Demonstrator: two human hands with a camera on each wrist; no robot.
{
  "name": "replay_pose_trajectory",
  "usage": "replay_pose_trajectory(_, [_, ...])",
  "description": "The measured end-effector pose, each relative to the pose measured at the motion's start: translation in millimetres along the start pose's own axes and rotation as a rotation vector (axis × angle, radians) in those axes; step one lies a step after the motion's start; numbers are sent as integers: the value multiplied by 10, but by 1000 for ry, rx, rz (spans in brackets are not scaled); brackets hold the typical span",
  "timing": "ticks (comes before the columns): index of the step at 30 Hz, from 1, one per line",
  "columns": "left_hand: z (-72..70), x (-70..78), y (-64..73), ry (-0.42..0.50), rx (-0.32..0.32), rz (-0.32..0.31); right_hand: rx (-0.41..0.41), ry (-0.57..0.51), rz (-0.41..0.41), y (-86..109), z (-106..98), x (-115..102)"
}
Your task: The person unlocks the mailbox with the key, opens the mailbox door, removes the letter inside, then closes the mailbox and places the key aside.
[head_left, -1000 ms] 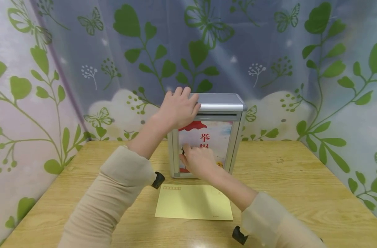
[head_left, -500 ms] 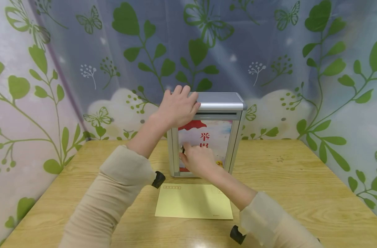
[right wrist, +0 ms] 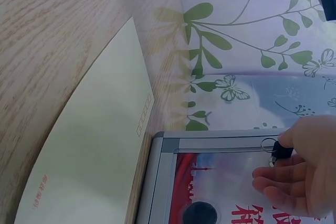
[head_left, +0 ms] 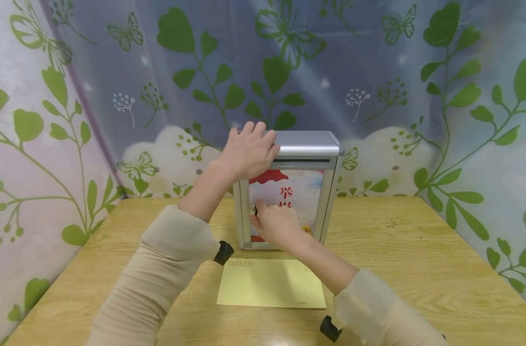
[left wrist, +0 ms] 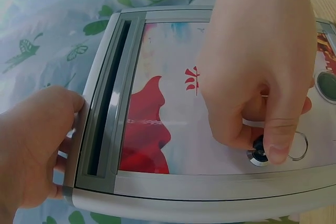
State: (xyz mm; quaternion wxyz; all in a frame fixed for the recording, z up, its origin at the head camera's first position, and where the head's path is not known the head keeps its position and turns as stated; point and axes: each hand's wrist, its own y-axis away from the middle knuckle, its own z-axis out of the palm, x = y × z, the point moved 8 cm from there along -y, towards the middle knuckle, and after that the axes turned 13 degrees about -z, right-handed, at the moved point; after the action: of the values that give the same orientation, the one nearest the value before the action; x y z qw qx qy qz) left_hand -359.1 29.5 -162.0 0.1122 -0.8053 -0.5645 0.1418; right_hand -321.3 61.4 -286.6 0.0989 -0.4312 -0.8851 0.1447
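A silver-framed metal drop box [head_left: 306,139] stands upright on the table, with a slot [head_left: 308,161] under its lid and a printed front panel with red characters. My left hand [head_left: 247,151] grips the left part of its top, fingers bent over the lid. Low on the panel's left side, my right hand [head_left: 277,223] pinches a black-headed key [left wrist: 258,142] between thumb and index finger. The key sits at a round lock [left wrist: 257,160], and a metal ring [right wrist: 268,144] hangs from it. The right hand covers part of the characters.
A yellow envelope [head_left: 271,288] lies flat on the wooden table [head_left: 388,269], just in front of the box. Behind the box hangs a curtain [head_left: 366,57] printed with leaves and butterflies. A black strap piece [head_left: 330,329] shows near the right sleeve.
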Motion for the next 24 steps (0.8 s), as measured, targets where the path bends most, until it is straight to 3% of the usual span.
replay_pose_trajectory(7, [-12, -16, -1, 5, 23, 2, 26, -57, -3, -13, -16, 6])
replay_pose_trajectory(13, [9, -21, 4, 1, 10, 2, 102, 57, -84, -8, -51, -97])
replay_pose_trajectory(20, [6, -20, 8, 1, -4, -6, 82, 147, -99, -16, -37, -161])
replay_pose_trajectory(24, [18, -15, 1, 14, -23, -14, 113, 235, -144, 10, -44, -231])
